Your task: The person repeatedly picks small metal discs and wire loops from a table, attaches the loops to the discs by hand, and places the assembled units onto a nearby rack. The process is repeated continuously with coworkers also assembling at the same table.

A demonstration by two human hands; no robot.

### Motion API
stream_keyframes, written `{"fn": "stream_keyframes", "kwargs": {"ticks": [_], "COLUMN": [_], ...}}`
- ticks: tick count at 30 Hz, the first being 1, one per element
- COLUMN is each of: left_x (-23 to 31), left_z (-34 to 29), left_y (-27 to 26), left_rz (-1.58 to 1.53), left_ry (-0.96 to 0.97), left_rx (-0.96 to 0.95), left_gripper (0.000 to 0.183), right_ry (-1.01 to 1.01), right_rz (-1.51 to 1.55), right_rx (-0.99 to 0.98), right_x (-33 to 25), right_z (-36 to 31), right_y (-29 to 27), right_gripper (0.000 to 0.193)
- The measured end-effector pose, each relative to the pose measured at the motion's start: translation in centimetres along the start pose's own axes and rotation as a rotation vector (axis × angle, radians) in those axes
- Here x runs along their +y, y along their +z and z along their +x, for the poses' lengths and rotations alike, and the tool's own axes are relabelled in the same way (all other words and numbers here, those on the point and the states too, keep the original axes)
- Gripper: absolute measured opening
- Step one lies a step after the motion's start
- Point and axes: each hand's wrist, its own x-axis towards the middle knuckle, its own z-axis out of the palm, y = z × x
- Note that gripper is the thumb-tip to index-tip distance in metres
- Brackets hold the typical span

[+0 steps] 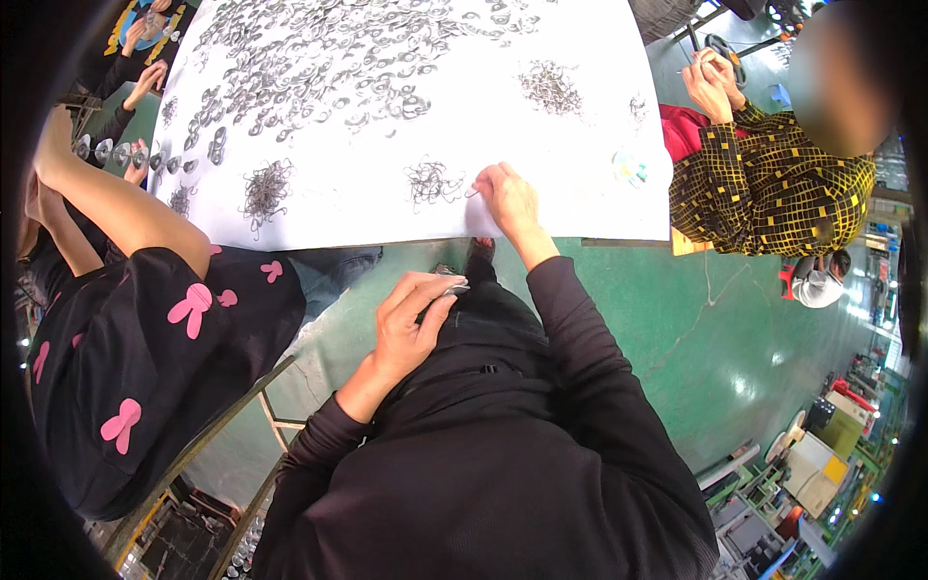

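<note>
My left hand [404,329] is held over my lap, short of the table's front edge. Thumb and fingers are closed on a small grey metal part [456,288]; its exact kind is too small to make out. My right hand [509,200] rests at the front of the white-covered table [338,208], its thumb and forefinger pinched together. A thin dark wire piece [472,191] seems to be between those fingertips. Just left of them lies a small loose heap of curved dark wire pieces [430,182].
Many rounded metal parts [319,72] spread over the far left of the table. Other wire heaps lie left [266,191] and back right [551,87]. A co-worker in black and pink [164,319] sits close at my left, another in a yellow-patterned top [764,184] at the right.
</note>
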Motion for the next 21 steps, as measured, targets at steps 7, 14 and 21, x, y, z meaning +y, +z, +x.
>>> {"fn": "stream_keyframes", "kwargs": {"ticks": [7,14,21], "left_x": [0.2,-0.1,0.1], "left_z": [0.5,0.7,1.5], "left_y": [0.2,0.8,1.3], "left_rz": [-0.036,-0.056,-0.048], "left_ry": [-0.028,-0.039,-0.069], "left_rx": [-0.009,-0.018,-0.036], "left_gripper": [0.022,0.023,0.022], "right_ry": [0.208,0.207,0.491], "right_rz": [-0.065,-0.169,-0.27], "right_rx": [0.158,0.0,0.271], "right_x": [4.7,2.9,9.5], "right_z": [3.4,-0.5,-6.2], "right_y": [-2.8,-3.0,-9.9], "right_gripper": [0.009,0.01,0.012]}}
